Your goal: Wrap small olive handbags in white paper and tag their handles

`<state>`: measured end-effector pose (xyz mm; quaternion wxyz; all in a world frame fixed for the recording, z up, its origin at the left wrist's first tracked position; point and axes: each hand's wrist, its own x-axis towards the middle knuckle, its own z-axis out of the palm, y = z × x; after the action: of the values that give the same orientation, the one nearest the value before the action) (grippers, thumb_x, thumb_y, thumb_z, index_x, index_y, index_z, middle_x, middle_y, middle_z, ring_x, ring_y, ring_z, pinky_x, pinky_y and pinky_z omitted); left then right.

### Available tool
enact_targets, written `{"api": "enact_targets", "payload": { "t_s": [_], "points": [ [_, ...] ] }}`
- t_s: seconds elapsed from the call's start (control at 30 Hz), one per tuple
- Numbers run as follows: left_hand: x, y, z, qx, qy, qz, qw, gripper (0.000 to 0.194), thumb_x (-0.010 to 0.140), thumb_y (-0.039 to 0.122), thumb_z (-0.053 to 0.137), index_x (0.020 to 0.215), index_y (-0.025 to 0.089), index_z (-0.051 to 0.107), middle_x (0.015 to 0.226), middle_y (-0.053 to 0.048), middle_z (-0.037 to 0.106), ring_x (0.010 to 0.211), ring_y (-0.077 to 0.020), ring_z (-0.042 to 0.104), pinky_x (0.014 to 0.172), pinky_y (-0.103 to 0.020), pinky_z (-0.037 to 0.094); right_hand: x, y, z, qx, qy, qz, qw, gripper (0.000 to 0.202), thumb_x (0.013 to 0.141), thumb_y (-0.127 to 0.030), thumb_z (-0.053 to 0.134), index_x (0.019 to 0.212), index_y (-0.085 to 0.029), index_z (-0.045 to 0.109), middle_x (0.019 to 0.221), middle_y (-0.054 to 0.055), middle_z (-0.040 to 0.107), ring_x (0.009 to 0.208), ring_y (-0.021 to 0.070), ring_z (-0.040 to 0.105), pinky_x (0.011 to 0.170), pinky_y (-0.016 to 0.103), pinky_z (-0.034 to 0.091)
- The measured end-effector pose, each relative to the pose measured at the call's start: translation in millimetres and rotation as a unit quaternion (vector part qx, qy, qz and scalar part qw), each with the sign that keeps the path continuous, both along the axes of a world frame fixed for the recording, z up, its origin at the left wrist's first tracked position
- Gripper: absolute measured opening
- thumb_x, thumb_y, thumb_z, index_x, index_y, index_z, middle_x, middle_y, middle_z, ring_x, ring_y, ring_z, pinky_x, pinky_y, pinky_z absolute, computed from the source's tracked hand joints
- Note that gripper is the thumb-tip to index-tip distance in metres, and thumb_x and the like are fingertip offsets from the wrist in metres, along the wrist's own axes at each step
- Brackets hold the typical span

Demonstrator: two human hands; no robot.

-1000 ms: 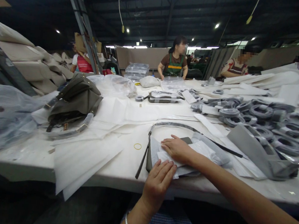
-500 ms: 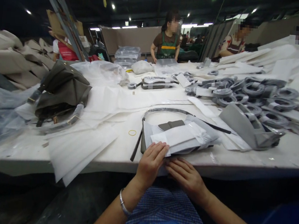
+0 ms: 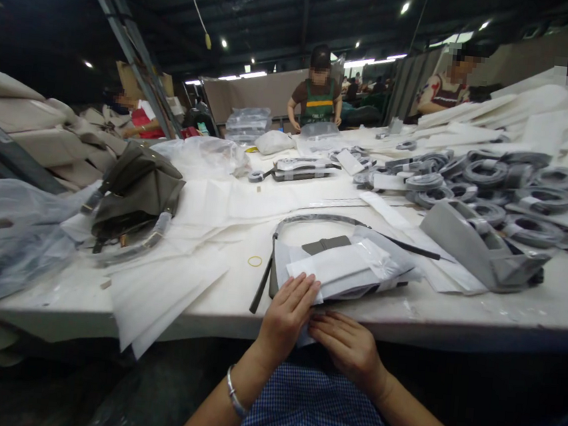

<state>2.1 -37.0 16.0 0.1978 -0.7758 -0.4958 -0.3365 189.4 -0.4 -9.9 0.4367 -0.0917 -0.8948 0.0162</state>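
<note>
Before me at the table edge lies a dark olive handbag (image 3: 327, 244), partly covered by a white wrapping sheet (image 3: 331, 271) and clear film. Its wrapped strap (image 3: 314, 216) arches over the far side. My left hand (image 3: 288, 310) rests on the near left corner of the sheet, fingers stretched out flat and side by side. Just below the bag's near edge, my right hand (image 3: 348, 350) has its fingers bent over a pale bit of the sheet; its thumb is hidden.
Another olive bag (image 3: 138, 189) stands on the left beside plastic film (image 3: 15, 241). White sheets (image 3: 165, 295) overhang the front edge. On the right are a grey bag part (image 3: 476, 245) and several coiled straps (image 3: 486, 172). A yellow rubber band (image 3: 254, 261) lies nearby. Co-workers stand across the table.
My right hand has shifted slightly left and down, its fingers more bent, and a pale sheet edge shows beside it. My left hand stays on the sheet. The view has tilted slightly.
</note>
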Motion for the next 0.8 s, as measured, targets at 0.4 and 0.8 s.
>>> {"api": "enact_targets", "payload": {
  "t_s": [0.4,0.8],
  "points": [
    [0,3,-3.1,0.008,0.005,0.02,1.0,0.043,0.097,0.014,0.053,0.139,0.014,0.05,0.137,-0.01,0.061,0.133,-0.0222,0.052,0.114,-0.046,0.042,22,-8,-0.4,-0.025,-0.027,0.016,0.999,0.023,0.096,-0.009,0.05,0.109,-0.015,0.068,0.105,0.007,0.077,0.101,0.0169,0.07,0.092,0.036,0.057],
    [-15,5,5.7,-0.07,0.033,-0.022,0.997,0.046,0.097,0.012,0.047,0.143,0.011,0.045,0.144,-0.011,0.055,0.138,-0.0219,0.045,0.116,-0.043,0.039,-6,16,-0.2,0.016,-0.014,0.033,0.999,0.022,0.096,-0.012,0.054,0.112,-0.014,0.069,0.109,0.01,0.076,0.105,0.0202,0.069,0.097,0.04,0.056]
  ]
}}
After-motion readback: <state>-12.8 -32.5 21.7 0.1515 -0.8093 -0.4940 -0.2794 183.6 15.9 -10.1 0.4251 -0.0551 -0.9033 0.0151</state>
